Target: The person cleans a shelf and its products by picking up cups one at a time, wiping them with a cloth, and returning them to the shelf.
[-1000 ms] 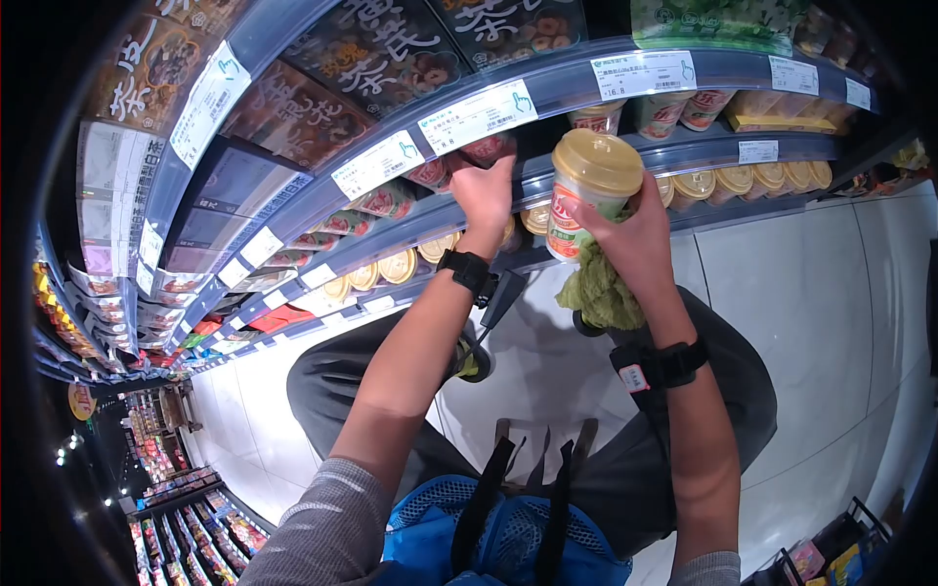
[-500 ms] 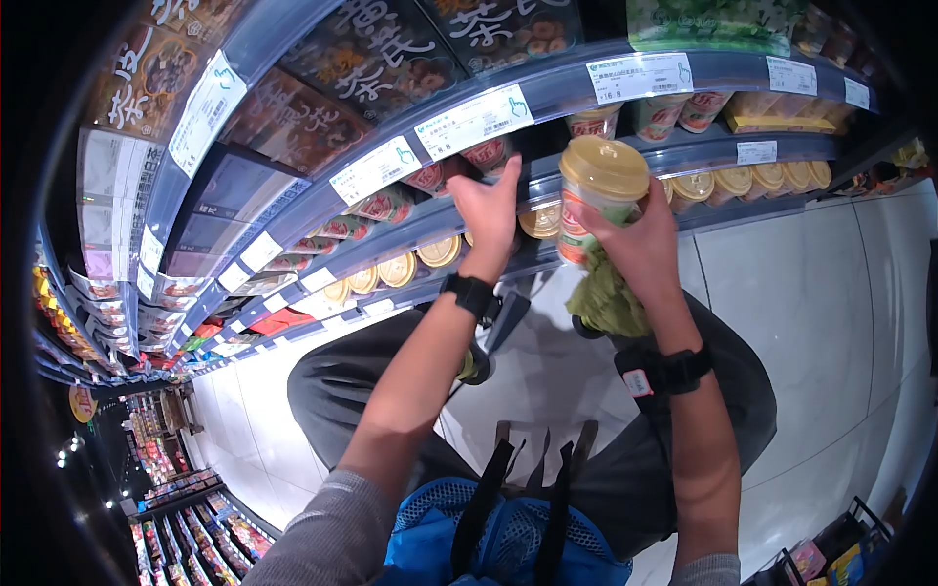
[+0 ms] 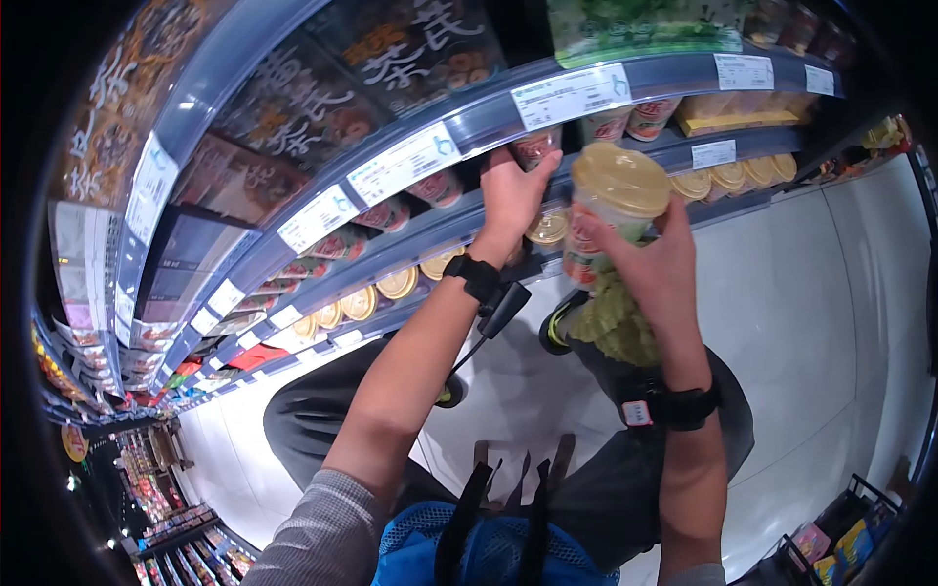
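Observation:
My right hand [image 3: 660, 259] is closed around a lidded drink cup [image 3: 621, 181], white with red print and a yellowish lid, held tilted in front of the shelf. A crumpled green cloth [image 3: 618, 327] hangs from the same hand, below the cup. My left hand [image 3: 510, 200] reaches up under the price-label rail, thumb and fingers around a similar cup [image 3: 535, 146] standing on the shelf. Its fingertips are partly hidden. More cups [image 3: 437, 188] stand in a row to the left of that hand, and others [image 3: 653, 118] to the right.
Below, a lower shelf carries a row of yellow-lidded cups [image 3: 398, 280]. Boxed tea packs [image 3: 303, 107] and a green package [image 3: 645, 29] fill the upper shelf. The price-label rail [image 3: 479, 146] juts out above the cups. A blue mesh bag [image 3: 498, 547] sits at my lap over the tiled floor.
My left hand has moved up and right, from beside the cups to around one on the shelf. The right hand still holds its cup and cloth. The view has shifted right along the shelf.

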`<action>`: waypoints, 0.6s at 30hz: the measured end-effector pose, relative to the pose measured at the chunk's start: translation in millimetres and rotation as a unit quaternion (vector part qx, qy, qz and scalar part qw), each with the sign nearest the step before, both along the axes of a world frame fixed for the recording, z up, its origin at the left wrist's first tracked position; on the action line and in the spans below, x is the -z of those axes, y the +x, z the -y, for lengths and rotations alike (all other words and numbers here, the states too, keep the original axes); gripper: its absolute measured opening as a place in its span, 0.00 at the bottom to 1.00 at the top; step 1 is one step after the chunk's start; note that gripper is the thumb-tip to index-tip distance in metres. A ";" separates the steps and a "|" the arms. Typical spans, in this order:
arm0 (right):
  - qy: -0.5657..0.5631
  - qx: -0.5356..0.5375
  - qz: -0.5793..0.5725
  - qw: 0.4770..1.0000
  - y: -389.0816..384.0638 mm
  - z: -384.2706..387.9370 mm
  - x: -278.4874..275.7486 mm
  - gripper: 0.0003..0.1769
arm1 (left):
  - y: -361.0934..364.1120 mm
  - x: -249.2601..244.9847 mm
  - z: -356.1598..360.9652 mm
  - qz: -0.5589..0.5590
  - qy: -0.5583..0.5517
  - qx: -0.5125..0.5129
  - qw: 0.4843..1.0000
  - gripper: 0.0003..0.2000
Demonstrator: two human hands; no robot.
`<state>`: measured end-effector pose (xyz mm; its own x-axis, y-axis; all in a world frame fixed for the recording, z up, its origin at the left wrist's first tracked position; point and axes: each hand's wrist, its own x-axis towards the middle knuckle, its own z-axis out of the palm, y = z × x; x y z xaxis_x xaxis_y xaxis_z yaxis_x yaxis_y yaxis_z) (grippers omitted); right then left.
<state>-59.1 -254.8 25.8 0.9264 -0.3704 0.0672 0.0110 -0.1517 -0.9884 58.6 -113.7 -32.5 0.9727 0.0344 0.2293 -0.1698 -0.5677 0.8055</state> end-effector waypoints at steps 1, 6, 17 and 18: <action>0.006 -0.014 -0.009 1.000 -0.5 -2.7 -5.0 0.38 | 1.4 4.3 1.7 0.020 -0.013 -0.005 1.000 0.26; 0.017 -0.051 -0.012 0.998 -1.7 -13.6 -8.5 0.39 | 1.1 3.7 2.1 0.040 -0.046 0.000 0.998 0.26; 0.008 -0.058 -0.024 0.998 -2.0 -15.8 -8.7 0.39 | -2.4 -0.3 0.8 -0.002 -0.107 0.016 0.994 0.28; 0.005 -0.059 -0.027 0.998 -1.8 -16.4 -8.1 0.39 | -2.5 1.2 -0.3 -0.002 -0.106 0.016 0.994 0.28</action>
<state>-60.9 -238.4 33.8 0.9657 -0.2594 0.0122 -0.0260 -0.1433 -0.9893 56.1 -113.4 -33.7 0.9749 0.0514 0.2167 -0.1817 -0.3791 0.9074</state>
